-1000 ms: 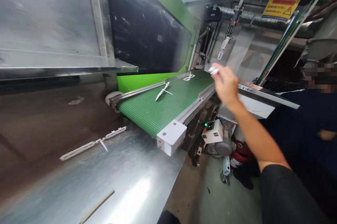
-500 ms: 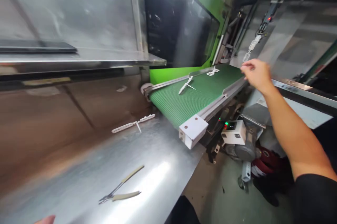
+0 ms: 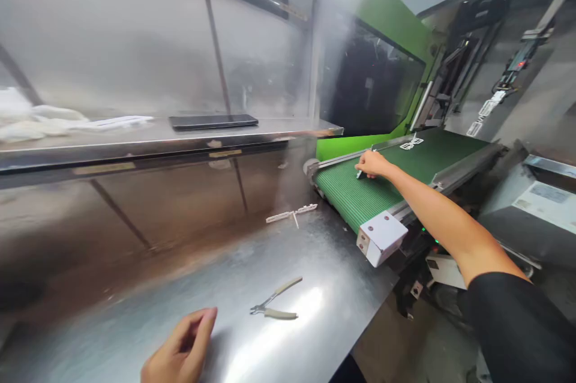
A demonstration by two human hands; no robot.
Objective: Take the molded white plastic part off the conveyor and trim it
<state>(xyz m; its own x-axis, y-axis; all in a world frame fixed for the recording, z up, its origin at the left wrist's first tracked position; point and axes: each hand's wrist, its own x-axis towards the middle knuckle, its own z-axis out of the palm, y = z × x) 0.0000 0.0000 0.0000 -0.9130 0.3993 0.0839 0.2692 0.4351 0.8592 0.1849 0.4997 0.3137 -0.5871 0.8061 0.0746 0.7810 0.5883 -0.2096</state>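
Right hand (image 3: 374,163) out over the green ribbed conveyor belt (image 3: 351,200), fingers curled down onto a slim white plastic piece (image 3: 359,174), most of it hidden beneath them, just beside the belt's left rail (image 3: 346,155). Contact plain, but no telling from this view whether the grip truly clenches the piece or only presses on it. Forearm bare, dark sleeve (image 3: 517,326) above the elbow. Farther along the belt, toward the far end, a second white plastic piece (image 3: 411,143) lying flat, well apart from the hand. Left hand (image 3: 182,347) low at the near edge of view, above the stainless steel surface (image 3: 135,263), grip released and empty, fingers loosely bent. Beige-handled pliers (image 3: 274,305) lying on the surface, right of that hand, not touching it. Farther off on the same surface, a white moulded plastic strip (image 3: 291,214), close to the belt's left side. White block (image 3: 381,238) capping the belt's near end. Along the left, a steel shelf (image 3: 162,138) carrying a dark flat slab (image 3: 213,122) and a white cloth-like heap (image 3: 31,122). Beyond the belt, a green machine housing (image 3: 391,23); at far right, white pieces (image 3: 488,110) hanging from a metal arm (image 3: 517,65).
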